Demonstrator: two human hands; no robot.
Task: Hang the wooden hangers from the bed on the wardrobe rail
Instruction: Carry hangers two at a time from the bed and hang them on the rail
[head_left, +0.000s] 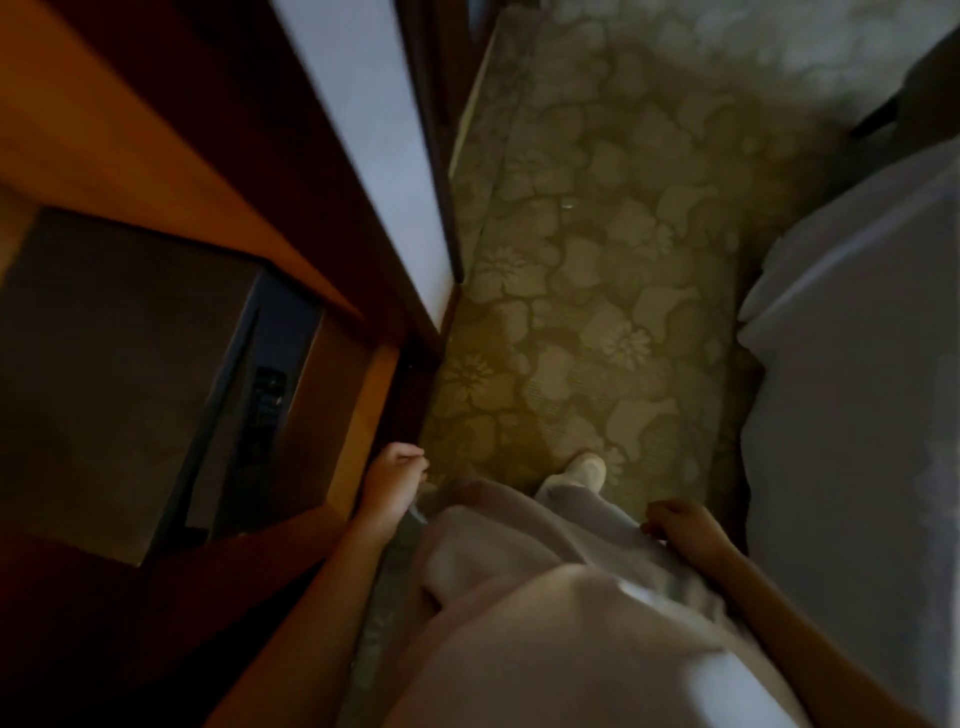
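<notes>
Quick count from where I'm standing: two bare hands, so one left hand (395, 467) and one right hand (675, 525). One foot (584, 470) showing, in a pale sock or slipper, can't tell which. One bed (857, 364) with white covers. One wooden cabinet (156, 130), and in it one dark box (130, 364) with one keypad (265, 410). One white panel (374, 130). One flowery carpet (597, 260).

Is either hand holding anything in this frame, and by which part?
Nothing is held: the left hand and right hand hang loosely curled, no hanger in view.
</notes>
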